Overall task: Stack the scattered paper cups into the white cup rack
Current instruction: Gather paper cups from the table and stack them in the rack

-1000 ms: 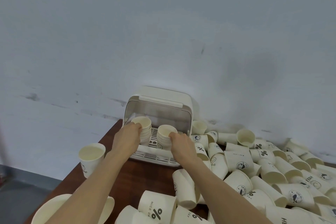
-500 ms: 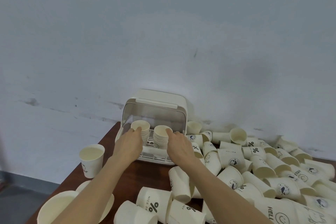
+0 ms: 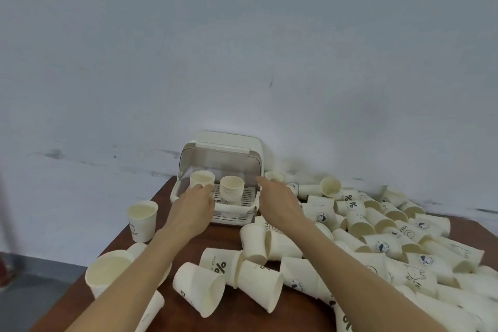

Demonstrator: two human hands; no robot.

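White plastic forms the cup rack [image 3: 237, 217], which stands at the far edge of a dark brown wooden table [image 3: 229, 310] against a pale grey-blue wall [image 3: 242, 35], its hinged lid [image 3: 223, 153] swung up and back. Two short stacks of paper cups stand upright on its slotted tray: the left stack [image 3: 202, 179] and the right stack [image 3: 231, 189], close beside each other but apart. The left hand [image 3: 195, 206] reaches to the near left of the rack, its fingers curled against the lower wall of the left stack; whether they actually clasp the stack or only touch it cannot be told, since the fingertips are hidden behind the knuckles. The right hand [image 3: 275, 202] hovers at the rack's right end with fingers straight and relaxed, the index finger pointing toward the lid's right corner, and it holds nothing. To the right of the rack a big heap of scattered paper cups [image 3: 377, 229] lies tumbled on its sides, many printed with a percent sign or small round logos. More fallen cups lie in front between the two forearms, among them one with a bold percent mark [image 3: 221, 264]. On the left side of the table a single upright cup [image 3: 142, 219] stands alone, and a nearer upright cup [image 3: 107, 273] stands by the left forearm.
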